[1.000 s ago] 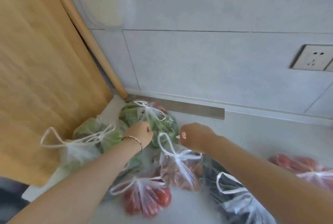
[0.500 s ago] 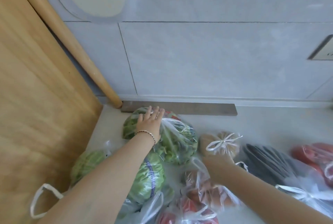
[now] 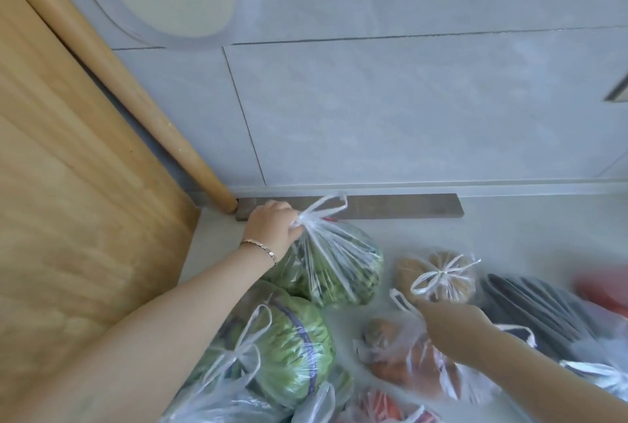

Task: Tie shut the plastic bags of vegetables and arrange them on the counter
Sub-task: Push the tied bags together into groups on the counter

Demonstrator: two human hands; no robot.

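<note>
Left hand [image 3: 272, 230]: closed in a fist around the gathered neck of the bag of leafy greens [image 3: 334, 269], near the back of the counter; a thin bracelet [image 3: 260, 247] sits on the wrist.
Right hand [image 3: 448, 319]: reaching forward over the bags, blurred, back of the hand toward the camera; whether its fingers are open or curled, or touch any plastic, cannot be told.
Bag of leafy greens: clear plastic, neck bunched in the left fist, handle loops sticking up and to the right of the fist; its body rests on the counter and leans against the cabbage bag.
Cabbage bag [image 3: 289, 351]: tied, lying in front of the greens bag and touching it, under the left forearm.
Bag of brown vegetables [image 3: 438, 278]: tied with a bow knot, just right of the greens bag, just beyond the right hand.
Bag of orange-red vegetables [image 3: 407, 358]: below the right hand, partly covered by the wrist.
Bag of dark vegetables [image 3: 537, 310]: long dark pieces, at the right, beside the right forearm.
Red bags: one blurred at the right edge [image 3: 605, 290], another at the bottom edge [image 3: 384, 405].
Counter [image 3: 509, 232]: pale grey, bare toward the back right.
Wall [image 3: 407, 110]: grey tiles, with a dark strip [image 3: 390, 208] along its base.
Wooden board [image 3: 68, 184]: stands at the left; a wooden rolling pin [image 3: 136, 89] leans behind it.
</note>
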